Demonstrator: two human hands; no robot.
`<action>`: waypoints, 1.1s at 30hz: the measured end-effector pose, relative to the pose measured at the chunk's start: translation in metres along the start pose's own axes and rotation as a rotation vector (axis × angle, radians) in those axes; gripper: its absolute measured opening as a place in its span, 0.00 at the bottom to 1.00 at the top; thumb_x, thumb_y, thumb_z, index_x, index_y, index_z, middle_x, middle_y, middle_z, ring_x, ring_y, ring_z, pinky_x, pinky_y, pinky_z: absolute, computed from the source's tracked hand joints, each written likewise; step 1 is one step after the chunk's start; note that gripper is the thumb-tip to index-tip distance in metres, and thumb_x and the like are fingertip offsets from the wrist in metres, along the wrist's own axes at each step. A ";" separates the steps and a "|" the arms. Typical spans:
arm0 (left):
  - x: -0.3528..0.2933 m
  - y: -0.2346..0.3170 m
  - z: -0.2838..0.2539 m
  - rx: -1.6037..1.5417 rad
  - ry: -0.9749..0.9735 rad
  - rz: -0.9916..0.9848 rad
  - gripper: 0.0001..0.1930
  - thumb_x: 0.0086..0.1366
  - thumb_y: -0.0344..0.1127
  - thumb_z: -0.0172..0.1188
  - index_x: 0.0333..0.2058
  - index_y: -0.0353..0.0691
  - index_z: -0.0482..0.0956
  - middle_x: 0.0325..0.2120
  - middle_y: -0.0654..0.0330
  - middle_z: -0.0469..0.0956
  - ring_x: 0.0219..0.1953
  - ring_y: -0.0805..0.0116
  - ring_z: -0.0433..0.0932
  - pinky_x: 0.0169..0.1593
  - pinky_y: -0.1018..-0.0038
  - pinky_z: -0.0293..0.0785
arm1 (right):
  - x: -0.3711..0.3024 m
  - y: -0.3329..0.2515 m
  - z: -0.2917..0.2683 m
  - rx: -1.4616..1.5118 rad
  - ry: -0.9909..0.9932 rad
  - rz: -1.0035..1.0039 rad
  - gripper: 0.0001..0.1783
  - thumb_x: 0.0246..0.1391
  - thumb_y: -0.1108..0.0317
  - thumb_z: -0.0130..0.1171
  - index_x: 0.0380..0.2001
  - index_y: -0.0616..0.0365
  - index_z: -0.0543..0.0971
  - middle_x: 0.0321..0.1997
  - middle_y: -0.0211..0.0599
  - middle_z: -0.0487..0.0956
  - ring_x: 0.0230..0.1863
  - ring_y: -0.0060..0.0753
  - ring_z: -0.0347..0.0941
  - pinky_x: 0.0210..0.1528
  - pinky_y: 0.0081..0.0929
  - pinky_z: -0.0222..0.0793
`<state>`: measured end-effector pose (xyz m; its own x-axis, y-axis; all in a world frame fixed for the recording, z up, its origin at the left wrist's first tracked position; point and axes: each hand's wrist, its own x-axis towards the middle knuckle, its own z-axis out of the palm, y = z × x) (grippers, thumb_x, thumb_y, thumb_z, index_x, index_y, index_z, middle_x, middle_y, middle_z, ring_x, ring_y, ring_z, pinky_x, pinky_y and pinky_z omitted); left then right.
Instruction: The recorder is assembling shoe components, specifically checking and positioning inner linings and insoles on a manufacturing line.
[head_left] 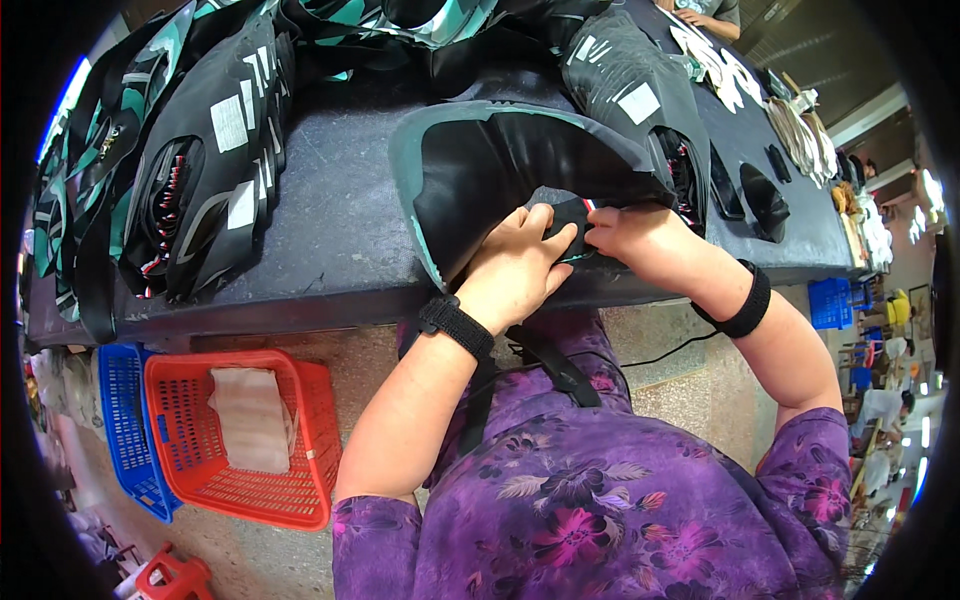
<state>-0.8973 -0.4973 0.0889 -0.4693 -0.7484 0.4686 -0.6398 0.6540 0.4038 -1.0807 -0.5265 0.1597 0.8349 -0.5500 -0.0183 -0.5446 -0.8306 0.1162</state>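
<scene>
Left hand [515, 265]: fingers clenched on a small black fabric piece [565, 212] at the near edge of the dark surface [330, 230]. Right hand [625, 235]: fingers pinch the same piece from its 3 o'clock side, where a red-and-white tag edge shows. Both hands touch at the piece. Each wrist carries a black band.

The fabric piece lies against the lower edge of a large black panel with teal trim [480, 165], which rests on the surface directly at 12 o'clock from the hands.

At 9 to 10 o'clock from the hands, a stack of black-and-teal cut panels [200, 160] with white labels lies on the surface. At 1 o'clock, another black panel [630, 80] with white labels stands just beside the large one. At 2 o'clock, white and tan cut pieces [790, 120] lie farther off.

On the floor at 8 o'clock: a red basket [300, 490] holding folded pale material, touching a blue basket [120, 430].
</scene>
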 end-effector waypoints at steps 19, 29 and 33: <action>0.000 0.000 0.000 0.001 -0.020 0.018 0.22 0.48 0.39 0.59 0.44 0.43 0.71 0.38 0.58 0.66 0.40 0.59 0.65 0.43 0.67 0.63 | -0.003 -0.007 0.015 -0.230 0.102 -0.034 0.04 0.35 0.71 0.51 0.19 0.58 0.69 0.20 0.35 0.69 0.20 0.31 0.71 0.21 0.27 0.67; -0.001 -0.003 0.005 -0.025 -0.003 0.018 0.24 0.46 0.35 0.60 0.45 0.40 0.69 0.45 0.60 0.66 0.37 0.61 0.66 0.42 0.71 0.66 | -0.002 -0.003 0.025 -0.187 0.312 0.107 0.04 0.39 0.72 0.51 0.20 0.60 0.68 0.23 0.38 0.70 0.23 0.38 0.71 0.24 0.32 0.67; 0.001 -0.002 0.003 -0.022 -0.042 0.071 0.26 0.45 0.32 0.59 0.47 0.41 0.68 0.46 0.62 0.66 0.35 0.62 0.65 0.40 0.74 0.67 | -0.009 -0.004 0.023 -0.184 0.151 0.193 0.08 0.43 0.71 0.51 0.29 0.63 0.70 0.33 0.43 0.72 0.34 0.44 0.70 0.36 0.35 0.67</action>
<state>-0.8975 -0.4996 0.0862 -0.5383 -0.7038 0.4637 -0.5910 0.7074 0.3877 -1.0881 -0.5204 0.1368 0.7272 -0.6657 0.1676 -0.6824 -0.6746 0.2813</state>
